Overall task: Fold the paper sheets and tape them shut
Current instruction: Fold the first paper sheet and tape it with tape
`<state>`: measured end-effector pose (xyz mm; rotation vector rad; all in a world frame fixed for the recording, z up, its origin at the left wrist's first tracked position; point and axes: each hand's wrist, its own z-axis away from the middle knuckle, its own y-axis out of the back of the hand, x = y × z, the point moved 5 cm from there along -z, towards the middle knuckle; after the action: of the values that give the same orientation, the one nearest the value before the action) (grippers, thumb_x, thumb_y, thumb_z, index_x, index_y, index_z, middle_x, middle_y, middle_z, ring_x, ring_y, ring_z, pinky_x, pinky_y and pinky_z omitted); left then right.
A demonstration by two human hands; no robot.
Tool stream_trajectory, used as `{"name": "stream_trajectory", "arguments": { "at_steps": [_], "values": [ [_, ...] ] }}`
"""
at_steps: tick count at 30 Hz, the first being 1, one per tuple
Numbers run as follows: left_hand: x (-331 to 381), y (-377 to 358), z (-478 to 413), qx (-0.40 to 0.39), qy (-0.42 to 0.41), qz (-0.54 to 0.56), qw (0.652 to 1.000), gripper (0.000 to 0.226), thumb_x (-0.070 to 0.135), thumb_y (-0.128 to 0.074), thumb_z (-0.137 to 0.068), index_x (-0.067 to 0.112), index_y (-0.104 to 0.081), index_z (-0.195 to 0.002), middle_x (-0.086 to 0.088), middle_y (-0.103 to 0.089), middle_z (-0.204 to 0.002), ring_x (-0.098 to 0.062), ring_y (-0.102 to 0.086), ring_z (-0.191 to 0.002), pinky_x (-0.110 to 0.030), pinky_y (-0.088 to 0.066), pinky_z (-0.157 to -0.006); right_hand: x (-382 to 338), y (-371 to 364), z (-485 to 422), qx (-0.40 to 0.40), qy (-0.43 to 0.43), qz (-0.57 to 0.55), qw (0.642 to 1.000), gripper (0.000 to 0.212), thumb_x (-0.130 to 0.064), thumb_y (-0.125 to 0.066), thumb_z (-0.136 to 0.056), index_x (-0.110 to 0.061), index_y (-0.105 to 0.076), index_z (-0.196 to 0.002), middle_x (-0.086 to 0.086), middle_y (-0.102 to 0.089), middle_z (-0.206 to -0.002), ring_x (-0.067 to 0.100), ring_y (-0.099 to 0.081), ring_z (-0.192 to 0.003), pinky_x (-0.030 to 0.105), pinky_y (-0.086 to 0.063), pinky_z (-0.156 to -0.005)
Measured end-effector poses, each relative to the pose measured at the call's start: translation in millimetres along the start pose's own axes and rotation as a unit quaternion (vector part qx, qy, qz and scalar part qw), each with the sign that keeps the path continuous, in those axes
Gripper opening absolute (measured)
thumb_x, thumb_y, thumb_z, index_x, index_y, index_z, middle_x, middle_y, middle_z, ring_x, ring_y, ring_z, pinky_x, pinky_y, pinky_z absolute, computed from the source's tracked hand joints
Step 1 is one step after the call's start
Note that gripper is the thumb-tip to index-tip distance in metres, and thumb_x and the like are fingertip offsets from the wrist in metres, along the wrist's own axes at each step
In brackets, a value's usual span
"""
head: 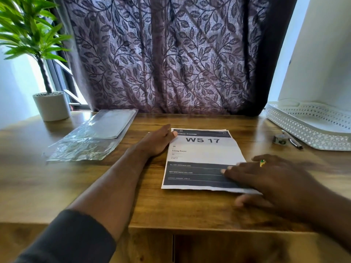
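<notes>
A dark curtain (pixel 171 54) with a leaf pattern hangs behind a wooden table (pixel 190 209). A white openwork tray (pixel 307 126) stands at the table's far right, and a green plant (pixel 28 31) in a white pot (pixel 52 106) stands at the far left corner. A crinkled clear plastic sleeve (pixel 91 137) lies flat on the left part of the table, well apart from the paper sheets (pixel 203 150). The sheets lie unfolded in the middle of the table, printed side up, with a second sheet's edge showing at the far end. The left hand (pixel 157 142) rests open along the sheets' left edge, fingers straight, its thumb tip on the far left corner. The right hand (pixel 266 179), blurred, lies with its fingers stretched flat on the near right part of the sheets and its thumb on the table just beside the near edge; it grasps nothing. It wears a ring (pixel 262 163). A pen (pixel 292 141) and a small object (pixel 279 139), too small to identify, lie beside the tray.
</notes>
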<state>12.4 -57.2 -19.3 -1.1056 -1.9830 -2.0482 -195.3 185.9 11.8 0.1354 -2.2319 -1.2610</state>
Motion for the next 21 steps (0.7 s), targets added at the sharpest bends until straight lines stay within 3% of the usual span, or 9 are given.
{"name": "stream_trajectory", "arguments": {
  "at_steps": [3,5,7,9,11,12,16,19,21],
  "values": [
    [-1.9,-1.5,-1.9,-0.005,0.011,-0.008,1.000,0.069,0.066,-0.031,-0.099,0.031,-0.019,-0.157,-0.009,-0.031,-0.162,-0.035,-0.032,-0.147,-0.051,-0.027,-0.119,26.4,2.5,-8.1,0.029,-0.109,-0.102,0.988,0.076,-0.077,-0.018,-0.095,-0.031,-0.068,-0.129,0.000,-0.076,-0.113,0.023,-0.075,-0.097,0.042,-0.058,-0.079],
    [-1.6,-2.3,-2.8,-0.010,0.017,-0.013,1.000,0.070,0.066,-0.029,-0.100,0.031,-0.015,-0.159,-0.007,-0.028,-0.163,-0.035,-0.028,-0.148,-0.051,-0.023,-0.120,53.2,-11.5,-22.0,0.025,-0.252,-0.220,0.942,0.070,-0.075,-0.028,-0.095,-0.028,-0.070,-0.125,0.000,-0.076,-0.112,0.024,-0.072,-0.101,0.037,-0.053,-0.081],
    [-3.1,-4.9,-3.5,-0.019,0.014,-0.024,0.999,0.073,0.067,-0.027,-0.099,0.030,-0.010,-0.160,-0.006,-0.026,-0.164,-0.034,-0.024,-0.150,-0.051,-0.019,-0.121,70.5,-45.7,-37.7,-0.042,-0.331,-0.273,0.902,0.056,-0.061,-0.041,-0.099,-0.020,-0.065,-0.127,0.005,-0.072,-0.120,0.025,-0.066,-0.105,0.036,-0.047,-0.085],
    [-5.5,-7.3,-4.0,-0.036,0.003,-0.049,0.998,0.077,0.069,-0.022,-0.098,0.028,-0.002,-0.160,-0.004,-0.023,-0.165,-0.032,-0.018,-0.152,-0.052,-0.011,-0.124,73.2,-78.9,-50.6,-0.140,-0.345,-0.279,0.885,0.066,-0.065,-0.039,-0.097,-0.021,-0.047,-0.145,0.008,-0.060,-0.140,0.026,-0.058,-0.118,0.036,-0.044,-0.095],
    [-2.6,-10.3,-6.2,-0.054,-0.011,-0.086,0.995,0.082,0.072,-0.017,-0.096,0.026,0.006,-0.160,-0.003,-0.016,-0.166,-0.027,-0.012,-0.154,-0.050,-0.003,-0.124,79.4,-101.0,-57.4,-0.167,-0.347,-0.260,0.885,0.098,-0.088,-0.025,-0.082,-0.022,-0.026,-0.156,0.009,-0.043,-0.156,0.030,-0.047,-0.136,0.043,-0.040,-0.109],
    [-1.3,-11.7,-7.0,-0.062,-0.014,-0.103,0.993,0.085,0.074,-0.015,-0.093,0.026,0.009,-0.159,-0.003,-0.012,-0.167,-0.025,-0.010,-0.155,-0.050,-0.001,-0.124,82.3,-106.3,-60.0,-0.171,-0.353,-0.257,0.883,0.103,-0.090,-0.021,-0.080,-0.021,-0.024,-0.157,0.010,-0.040,-0.158,0.032,-0.044,-0.139,0.046,-0.039,-0.111],
    [-3.0,-17.7,-13.6,-0.072,-0.012,-0.139,0.988,0.095,0.083,-0.015,-0.086,0.028,0.016,-0.157,-0.004,-0.007,-0.167,-0.023,-0.007,-0.155,-0.052,0.000,-0.124,87.0,-117.4,-65.5,-0.167,-0.336,-0.253,0.892,0.082,-0.078,-0.027,-0.091,-0.019,-0.039,-0.147,0.011,-0.051,-0.149,0.031,-0.053,-0.128,0.046,-0.044,-0.104],
    [-4.3,-18.3,-13.2,-0.072,-0.007,-0.133,0.988,0.095,0.082,-0.021,-0.088,0.027,0.016,-0.157,-0.003,-0.007,-0.167,-0.022,-0.006,-0.155,-0.050,0.001,-0.124,103.6,-118.6,-67.9,-0.074,-0.363,-0.292,0.882,0.048,-0.063,-0.040,-0.096,-0.021,-0.061,-0.103,0.005,-0.070,-0.101,0.024,-0.065,-0.092,0.042,-0.052,-0.082],
    [-0.4,-16.1,-12.4,-0.070,-0.009,-0.143,0.987,0.092,0.077,-0.022,-0.092,0.025,0.017,-0.157,-0.002,-0.001,-0.168,-0.020,-0.002,-0.155,-0.050,0.001,-0.125,121.4,-115.6,-75.9,-0.031,-0.400,-0.280,0.872,0.034,-0.049,-0.050,-0.097,-0.018,-0.066,-0.092,0.004,-0.070,-0.090,0.021,-0.063,-0.082,0.038,-0.049,-0.073]
  ]
}}
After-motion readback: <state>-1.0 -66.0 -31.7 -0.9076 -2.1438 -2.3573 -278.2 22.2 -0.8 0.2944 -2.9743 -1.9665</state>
